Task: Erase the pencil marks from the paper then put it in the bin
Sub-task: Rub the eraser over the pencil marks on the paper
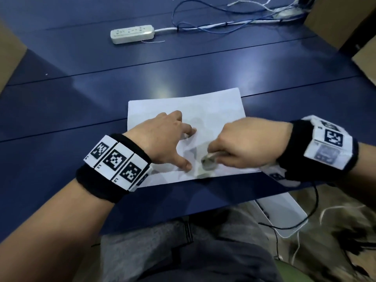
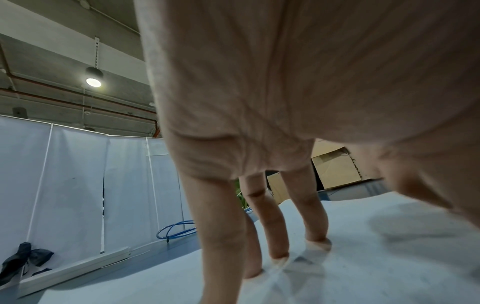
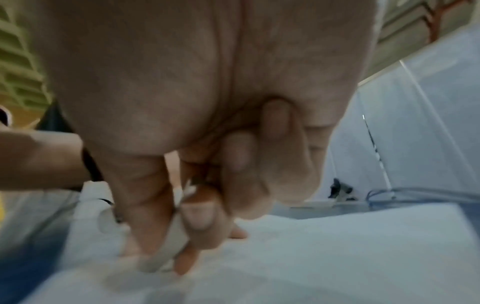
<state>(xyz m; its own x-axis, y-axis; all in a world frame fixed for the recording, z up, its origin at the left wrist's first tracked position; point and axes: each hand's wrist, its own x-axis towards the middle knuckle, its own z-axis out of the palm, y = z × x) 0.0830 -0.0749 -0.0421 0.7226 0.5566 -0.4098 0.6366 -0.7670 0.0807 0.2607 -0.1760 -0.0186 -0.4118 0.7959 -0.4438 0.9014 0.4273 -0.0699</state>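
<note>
A white sheet of paper [image 1: 215, 106] lies on the blue table near its front edge, creased in the middle. My left hand [image 1: 162, 137] presses down on the sheet with straight, spread fingers [image 2: 270, 226]. My right hand [image 1: 244, 145] pinches a small pale eraser [image 1: 208, 162] between thumb and fingers and holds it against the paper near the sheet's lower edge. The eraser [image 3: 155, 259] is blurred in the right wrist view. The white bin [image 1: 284, 212] stands on the floor below the table's front right edge. Pencil marks are too faint to make out.
A white power strip [image 1: 132, 34] lies at the back of the table [image 1: 81, 94], with blue and white cables [image 1: 213, 25] trailing right. Cardboard boxes [image 1: 345, 23] stand at the right. Black wires [image 1: 313, 212] hang over the bin.
</note>
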